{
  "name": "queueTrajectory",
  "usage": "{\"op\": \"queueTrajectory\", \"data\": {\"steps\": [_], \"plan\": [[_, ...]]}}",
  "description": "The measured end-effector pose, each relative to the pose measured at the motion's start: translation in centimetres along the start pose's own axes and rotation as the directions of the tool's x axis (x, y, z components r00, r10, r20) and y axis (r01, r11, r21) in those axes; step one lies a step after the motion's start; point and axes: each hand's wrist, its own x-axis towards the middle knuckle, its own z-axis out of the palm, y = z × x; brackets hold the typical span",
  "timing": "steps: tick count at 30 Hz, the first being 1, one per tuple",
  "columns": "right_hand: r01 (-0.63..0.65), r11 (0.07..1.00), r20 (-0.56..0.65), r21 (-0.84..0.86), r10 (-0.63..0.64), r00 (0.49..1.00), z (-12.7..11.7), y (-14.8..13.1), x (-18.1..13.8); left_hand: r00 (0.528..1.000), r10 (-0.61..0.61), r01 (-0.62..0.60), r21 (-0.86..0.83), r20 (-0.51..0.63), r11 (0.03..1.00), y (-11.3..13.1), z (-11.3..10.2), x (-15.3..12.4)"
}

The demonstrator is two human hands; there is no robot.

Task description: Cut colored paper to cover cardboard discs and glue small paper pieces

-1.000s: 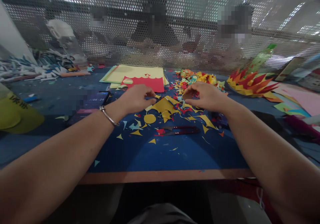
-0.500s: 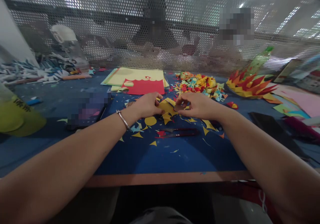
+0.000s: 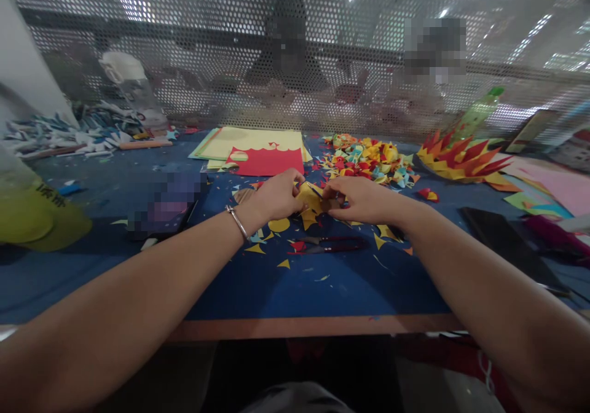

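My left hand (image 3: 283,195) is closed around the left side of a piece of yellow paper (image 3: 310,200), thumb and fingers curled together. From the other side, my right hand (image 3: 354,198) pinches the paper's right edge; its fingertips are partly hidden. Just below the hands, a pair of thread snips (image 3: 343,244) with dark handles lies flat on the blue table mat (image 3: 304,296). A yellow paper circle (image 3: 279,225) rests by my left wrist. Small yellow scraps (image 3: 284,264) are scattered around the snips.
Behind my hands are a cut red sheet (image 3: 271,162), stacked pale sheets (image 3: 258,137) and a heap of colored paper bits (image 3: 369,155). A spiky paper piece (image 3: 461,158) stands right. A phone (image 3: 166,204) and yellow drink cup (image 3: 37,210) are left; a dark flat case (image 3: 507,247) lies right.
My right hand has closed in on the yellow paper, its fingers now nearer my left hand. My left hand has shifted slightly right. The snips have not moved.
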Motion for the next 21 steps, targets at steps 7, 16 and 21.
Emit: {"op": "queueTrajectory", "data": {"steps": [7, 16, 21], "plan": [[-0.071, 0.997, 0.001, -0.038, 0.071, 0.997, -0.1, 0.5, -0.2, 0.999, -0.022, 0.016, -0.104, -0.048, 0.994, -0.5, -0.4, 0.2], [-0.118, 0.988, -0.021, -0.101, 0.116, 0.993, -0.4, 0.1, -0.2, 0.998, 0.013, -0.024, 0.206, 0.054, 0.978, 0.4, -0.9, -0.2], [-0.141, 0.982, -0.028, -0.123, 0.138, 0.99, -0.5, 0.1, -0.2, 1.0, 0.026, -0.027, 0.209, 0.008, 0.977, 0.0, -1.3, 0.0]]}}
